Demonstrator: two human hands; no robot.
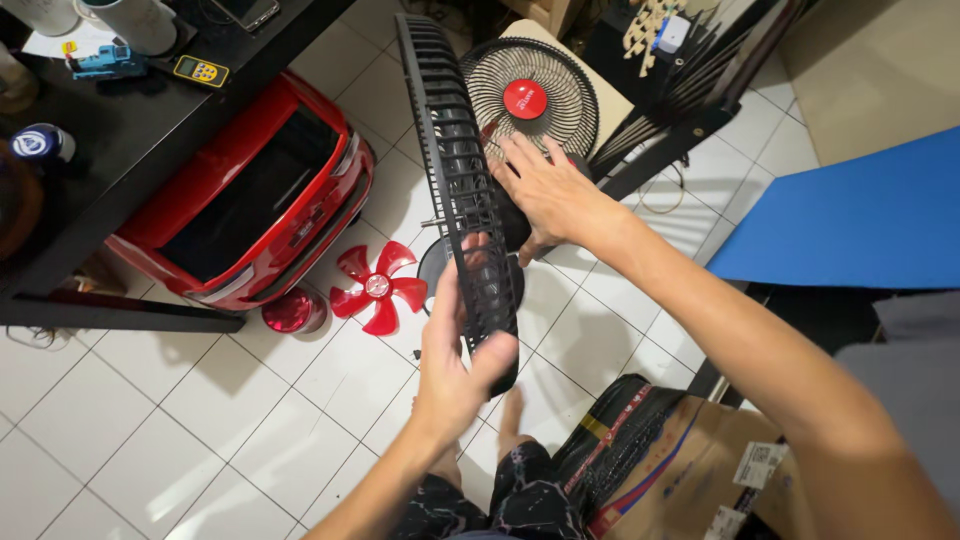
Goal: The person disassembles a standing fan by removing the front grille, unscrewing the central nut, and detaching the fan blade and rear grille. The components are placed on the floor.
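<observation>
Our left hand (455, 375) has its fingers (447, 300) curled shut round the lower rim of a black round plastic fan grille (455, 170); the thumb presses the near edge and the fingertips show through the bars. The grille stands on edge, nearly edge-on to the camera, running from the hand up toward the top of the view.

Our right hand (545, 190) lies flat and open, fingers (520, 155) spread, on the far side of the grille. It holds nothing. We cannot tell whether the palm touches the dark fan body beneath it.

Just behind the right hand stands a second black wire grille with a round red centre cap (527, 98), facing the camera. A dark round fan base (440, 265) shows partly behind the held grille, on the white tiled floor (200, 420).

On the floor left of the grille lies a red five-bladed plastic fan propeller (378, 288), apart from it. Beside that sits a small round red cap (292, 312). Further left a red toy ride-on car (250, 195) is parked partly under a black desk (120, 130). A brown cardboard box (700, 470) lies lower right, and a blue flat panel (850, 220) sits at the right edge.
</observation>
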